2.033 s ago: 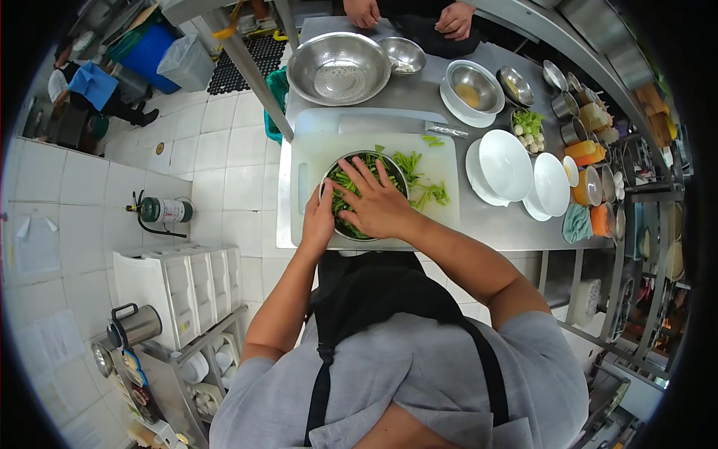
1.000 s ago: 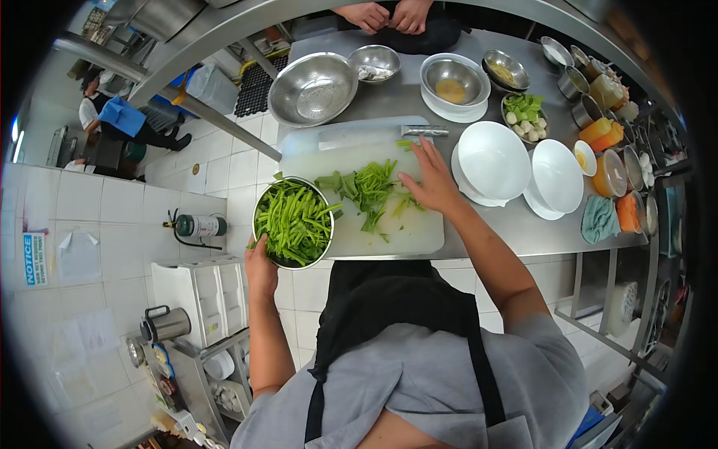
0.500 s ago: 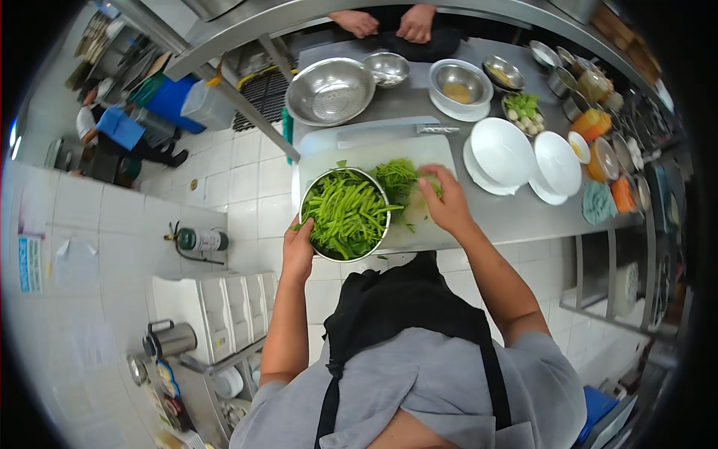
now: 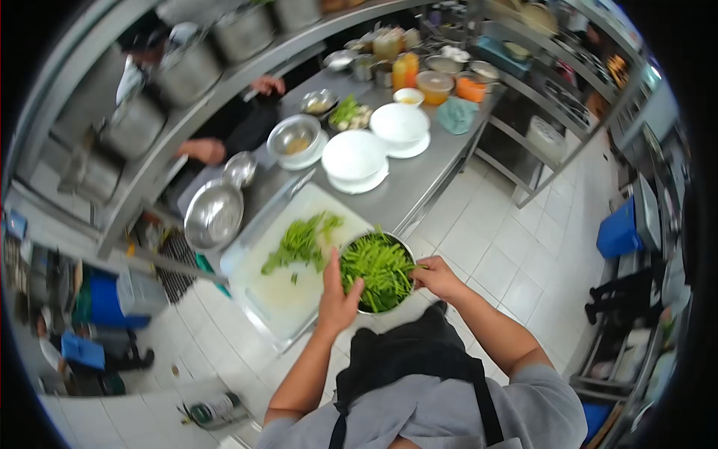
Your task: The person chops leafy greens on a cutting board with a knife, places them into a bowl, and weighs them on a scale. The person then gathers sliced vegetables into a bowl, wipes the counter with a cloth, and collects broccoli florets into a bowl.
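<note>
Green greens [image 4: 378, 269] (steel bowl [image 4: 407, 258]), white board [image 4: 292, 288].

No readable text or labels anywhere.

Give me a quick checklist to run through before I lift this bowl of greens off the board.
1. Left hand on the rim of the steel bowl: ok.
2. Right hand on the opposite rim: ok.
3. Cut greens heaped, a few strands overhanging the rim: not ok.
4. Loose greens left on the cutting board: not ok.
5. Bowl partly beyond the counter edge: not ok.
6. Grip firmness: cannot tell.
</note>
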Tool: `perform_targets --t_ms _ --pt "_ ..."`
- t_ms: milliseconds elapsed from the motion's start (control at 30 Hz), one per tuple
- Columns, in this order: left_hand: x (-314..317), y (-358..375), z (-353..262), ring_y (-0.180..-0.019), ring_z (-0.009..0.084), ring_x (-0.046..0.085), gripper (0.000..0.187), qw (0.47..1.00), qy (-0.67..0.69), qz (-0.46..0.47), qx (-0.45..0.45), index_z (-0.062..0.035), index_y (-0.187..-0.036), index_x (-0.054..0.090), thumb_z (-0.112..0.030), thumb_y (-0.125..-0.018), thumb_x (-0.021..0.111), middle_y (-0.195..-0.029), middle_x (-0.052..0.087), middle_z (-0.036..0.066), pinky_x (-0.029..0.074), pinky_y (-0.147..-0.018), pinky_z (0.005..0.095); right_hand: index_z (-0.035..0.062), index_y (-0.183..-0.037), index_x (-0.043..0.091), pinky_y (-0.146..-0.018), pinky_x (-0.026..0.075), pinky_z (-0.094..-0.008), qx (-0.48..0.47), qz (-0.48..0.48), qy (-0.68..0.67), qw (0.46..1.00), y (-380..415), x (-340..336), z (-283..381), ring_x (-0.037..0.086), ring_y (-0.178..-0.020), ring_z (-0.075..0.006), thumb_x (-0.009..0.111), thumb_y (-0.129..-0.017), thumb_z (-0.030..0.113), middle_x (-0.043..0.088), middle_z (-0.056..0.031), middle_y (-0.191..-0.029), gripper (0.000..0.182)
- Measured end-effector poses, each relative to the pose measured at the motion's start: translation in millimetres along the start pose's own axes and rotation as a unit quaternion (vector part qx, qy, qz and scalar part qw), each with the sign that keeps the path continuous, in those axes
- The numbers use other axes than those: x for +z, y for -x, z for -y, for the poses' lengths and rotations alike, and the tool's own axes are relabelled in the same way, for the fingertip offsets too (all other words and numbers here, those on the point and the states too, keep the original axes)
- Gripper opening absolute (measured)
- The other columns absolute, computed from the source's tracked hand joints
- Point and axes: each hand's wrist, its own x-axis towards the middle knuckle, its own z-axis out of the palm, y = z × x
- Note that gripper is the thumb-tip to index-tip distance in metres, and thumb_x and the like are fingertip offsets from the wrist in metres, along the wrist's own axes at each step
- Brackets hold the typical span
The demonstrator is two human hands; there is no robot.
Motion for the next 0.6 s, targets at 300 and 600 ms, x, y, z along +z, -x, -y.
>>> perform_targets --t_ms 300,600 --pt "122.1 -27.8 -108.5 -0.144 0.0467 0.012 0.088 0.96 -0.099 0.164 0.204 -0.0102 -0.155 0.019 -0.045 -0.087 0.063 -0.157 0.002 0.029 0.011 -0.113 0.0602 -0.0029 -0.073 0.064 -0.06 0.053 -0.0309 -0.037 -0.178 -0.185 0.966 132.4 -132.1 -44.8 0.061 -0.058 -0.0151 0.06 -0.081 0.008 0.062 -0.0072 -0.065 0.014" --pt "342.1 -30.9 -181.6 -0.134 0.0245 0.044 0.066 0.778 0.392 0.419 -0.254 -0.0118 -0.154 0.019 -0.045 -0.102 0.042 -0.154 0.031 0.012 0.042 -0.105 0.0361 -0.004 -0.072 0.064 -0.059 0.054 -0.0295 -0.058 -0.294 -0.156 0.941 256.9 -289.0 -111.9 0.061 -0.056 -0.0146 0.058 -0.081 0.006 0.063 -0.0071 -0.064 0.015"
